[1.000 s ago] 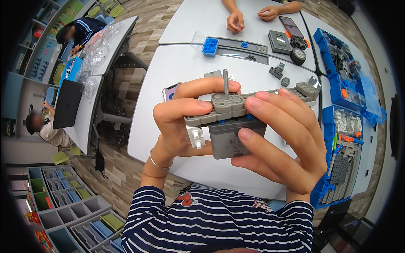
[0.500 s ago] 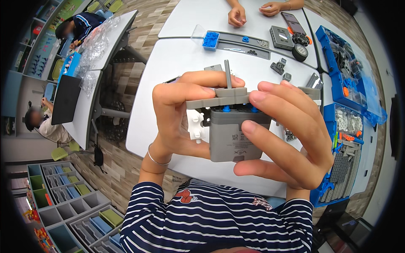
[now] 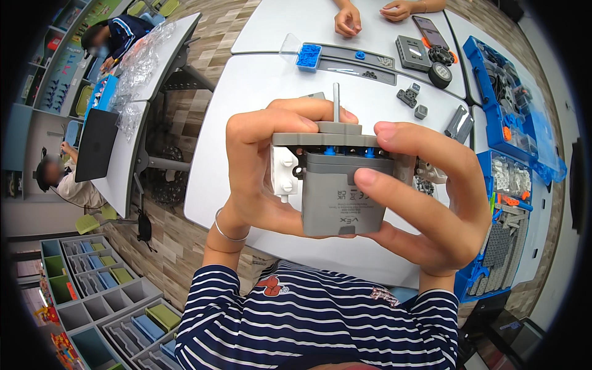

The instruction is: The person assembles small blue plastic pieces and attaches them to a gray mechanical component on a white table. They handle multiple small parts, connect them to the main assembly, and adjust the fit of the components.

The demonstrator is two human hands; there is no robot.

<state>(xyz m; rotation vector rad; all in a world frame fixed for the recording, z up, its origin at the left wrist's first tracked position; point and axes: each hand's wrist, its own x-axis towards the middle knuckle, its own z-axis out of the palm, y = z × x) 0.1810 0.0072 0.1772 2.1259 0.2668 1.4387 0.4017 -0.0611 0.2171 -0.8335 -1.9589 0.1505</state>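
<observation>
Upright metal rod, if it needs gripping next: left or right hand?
Left hand, I'd say: its fingertips are at the grey top plate, close beside the metal rod. The right hand has a fingertip on the grey block, farther from the rod.

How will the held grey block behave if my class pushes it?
The block should feel stiff, judging by its hard-looking casing. Its flat front makes rolling unlikely, but the beam overhanging its top might tip it.

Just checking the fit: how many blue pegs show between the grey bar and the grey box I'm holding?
2. One blue peg is roughly below the metal rod; another blue peg is farther right, towards the right hand. More may be hidden.
</observation>
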